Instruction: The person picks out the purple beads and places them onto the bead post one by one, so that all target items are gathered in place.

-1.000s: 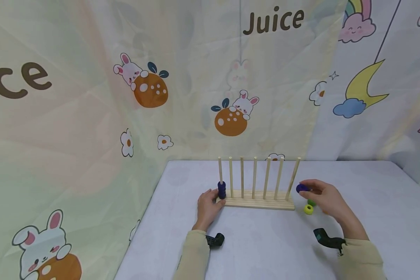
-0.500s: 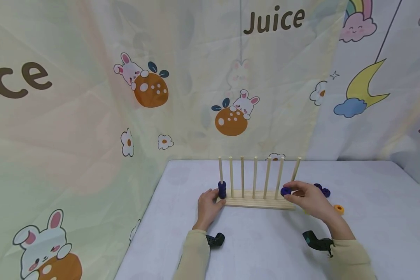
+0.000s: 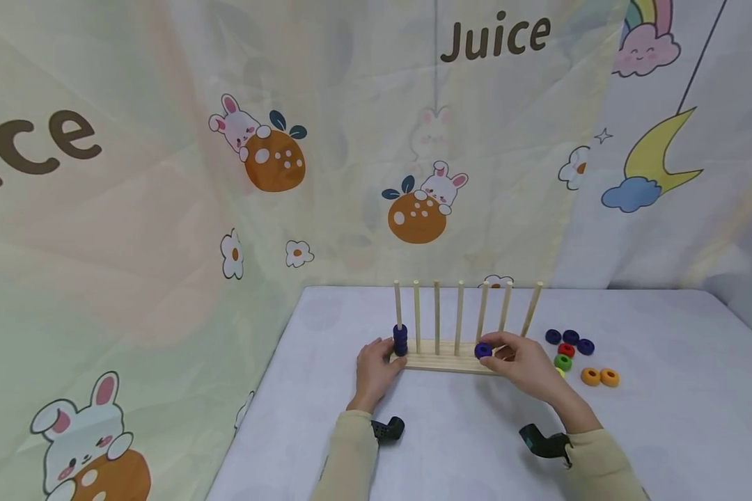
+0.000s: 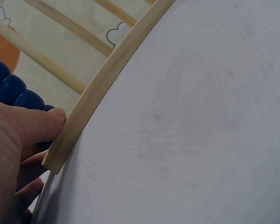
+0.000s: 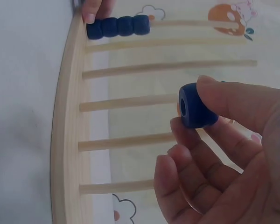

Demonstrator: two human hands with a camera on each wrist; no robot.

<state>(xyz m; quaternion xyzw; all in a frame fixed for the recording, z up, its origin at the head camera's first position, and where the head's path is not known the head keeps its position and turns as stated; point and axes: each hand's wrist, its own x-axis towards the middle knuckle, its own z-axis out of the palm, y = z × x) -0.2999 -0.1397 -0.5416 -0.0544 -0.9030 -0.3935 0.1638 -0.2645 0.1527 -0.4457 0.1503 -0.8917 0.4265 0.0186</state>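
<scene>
A wooden peg rack (image 3: 441, 363) with a row of upright pegs stands on the table. Several dark blue beads (image 3: 400, 341) are stacked on its leftmost peg. My left hand (image 3: 374, 369) grips that end of the base, the thumb along its front edge beside the stack. Between the thumb and fingers of my right hand (image 3: 526, 369) is a single blue bead (image 5: 196, 109), held in front of the pegs right of the middle. Its hole faces the base side in the right wrist view. The other pegs in view carry no beads.
Loose beads lie on the table right of the rack: blue beads (image 3: 570, 337), a red bead (image 3: 566, 350), a green bead (image 3: 562, 362), orange beads (image 3: 591, 376) and a partly hidden yellow one. A printed cloth (image 3: 351, 139) hangs behind the table (image 3: 451, 445).
My right hand has carried the blue bead leftward from beside the loose beads to in front of the pegs, uncovering the loose beads. My left hand has stayed on the rack's end.
</scene>
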